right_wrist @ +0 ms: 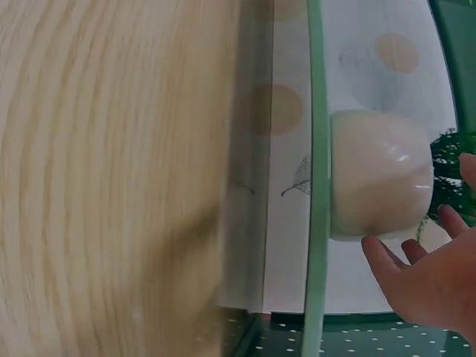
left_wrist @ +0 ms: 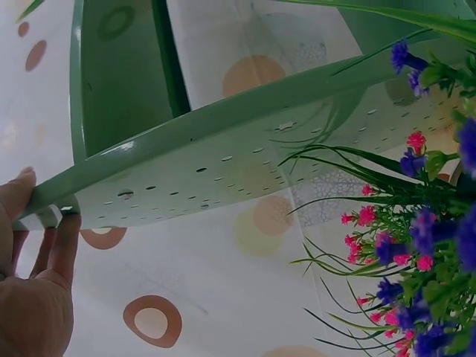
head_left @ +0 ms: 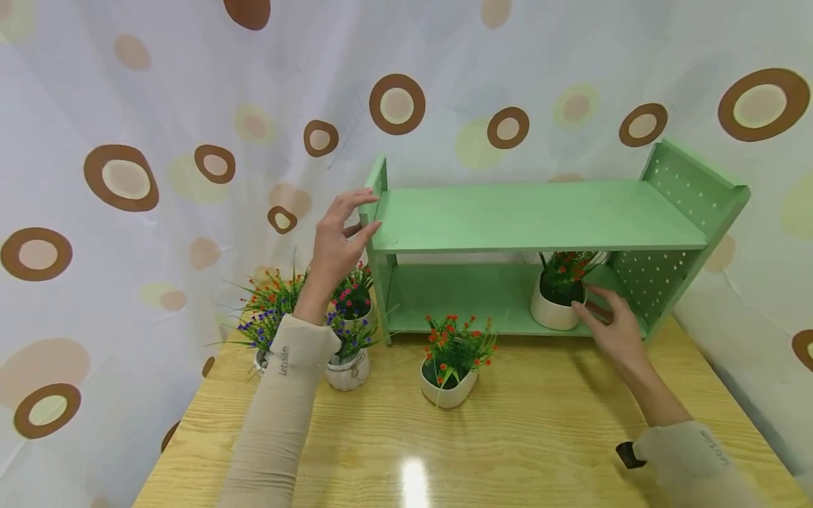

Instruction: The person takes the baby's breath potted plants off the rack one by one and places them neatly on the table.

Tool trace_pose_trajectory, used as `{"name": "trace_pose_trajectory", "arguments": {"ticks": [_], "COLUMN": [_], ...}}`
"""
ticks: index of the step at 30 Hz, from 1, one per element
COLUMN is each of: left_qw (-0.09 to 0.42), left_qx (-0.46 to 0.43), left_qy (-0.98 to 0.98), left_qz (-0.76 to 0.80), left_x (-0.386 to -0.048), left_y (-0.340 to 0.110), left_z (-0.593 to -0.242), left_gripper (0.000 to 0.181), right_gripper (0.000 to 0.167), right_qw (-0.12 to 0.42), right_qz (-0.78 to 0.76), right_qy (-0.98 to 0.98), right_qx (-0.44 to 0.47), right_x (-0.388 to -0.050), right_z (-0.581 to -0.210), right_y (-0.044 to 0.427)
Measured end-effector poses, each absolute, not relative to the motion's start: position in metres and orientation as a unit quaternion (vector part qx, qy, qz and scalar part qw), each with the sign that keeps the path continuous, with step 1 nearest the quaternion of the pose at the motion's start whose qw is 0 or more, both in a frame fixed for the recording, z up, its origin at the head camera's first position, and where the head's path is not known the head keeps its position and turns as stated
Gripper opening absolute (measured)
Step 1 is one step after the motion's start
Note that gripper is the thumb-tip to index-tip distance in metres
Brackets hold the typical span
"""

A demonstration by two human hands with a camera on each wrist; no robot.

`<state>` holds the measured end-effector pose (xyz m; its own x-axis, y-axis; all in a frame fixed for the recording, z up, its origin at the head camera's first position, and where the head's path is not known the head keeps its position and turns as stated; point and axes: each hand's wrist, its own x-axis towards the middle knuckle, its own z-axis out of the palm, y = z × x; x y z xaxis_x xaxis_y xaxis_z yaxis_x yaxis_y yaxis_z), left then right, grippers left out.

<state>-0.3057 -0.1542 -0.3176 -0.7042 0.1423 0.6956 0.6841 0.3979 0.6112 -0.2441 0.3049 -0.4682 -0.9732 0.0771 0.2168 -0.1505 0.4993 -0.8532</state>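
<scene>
My left hand grips the front edge of the left side panel of a green two-tier shelf, thumb on one side and fingers on the other. On the lower board, near its right end, a white pot with a red-flowered plant stands upright. Close against that pot's right side is my right hand, its fingers spread and loosely bent; the right wrist view shows them beside the white pot, not wrapped round it. Another white pot with red flowers stands on the table in front of the shelf.
Left of the shelf, potted plants with purple flowers, pink flowers and orange-red flowers crowd together, partly behind my left forearm. A wooden table bears everything. A patterned curtain hangs behind.
</scene>
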Motion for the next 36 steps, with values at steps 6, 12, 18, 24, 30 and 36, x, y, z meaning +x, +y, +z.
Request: {"name": "trace_pose_trajectory", "arguments": {"ticks": [6, 12, 18, 24, 30, 36], "left_qw": [0.292, 0.293, 0.294, 0.295, 0.296, 0.298], "left_qx": [-0.269, -0.269, -0.268, -0.265, -0.269, -0.262], "left_qy": [-0.786, -0.788, -0.790, -0.788, -0.784, -0.784], "left_qz": [-0.474, -0.469, -0.467, -0.471, -0.475, -0.477], "left_x": [-0.308, -0.306, -0.306, -0.308, -0.310, -0.310], "left_y": [-0.155, -0.156, -0.156, -0.156, -0.155, -0.155], "left_z": [-0.319, -0.320, -0.320, -0.321, -0.323, -0.323], "left_gripper": [0.037, 0.036, 0.037, 0.036, 0.035, 0.035], "right_gripper": [0.069, 0.062, 0.054, 0.046, 0.043, 0.040], "right_qw": [0.103, 0.128, 0.152, 0.179, 0.186, 0.185], "right_qz": [0.486, 0.477, 0.463, 0.449, 0.447, 0.461], "right_qy": [-0.868, -0.870, -0.873, -0.875, -0.875, -0.867], "right_qx": [0.018, 0.014, 0.013, 0.014, 0.010, 0.027], "right_x": [-0.250, -0.250, -0.250, -0.251, -0.249, -0.244], "right_z": [-0.477, -0.480, -0.481, -0.483, -0.483, -0.481], "right_y": [0.300, 0.295, 0.297, 0.297, 0.297, 0.297]}}
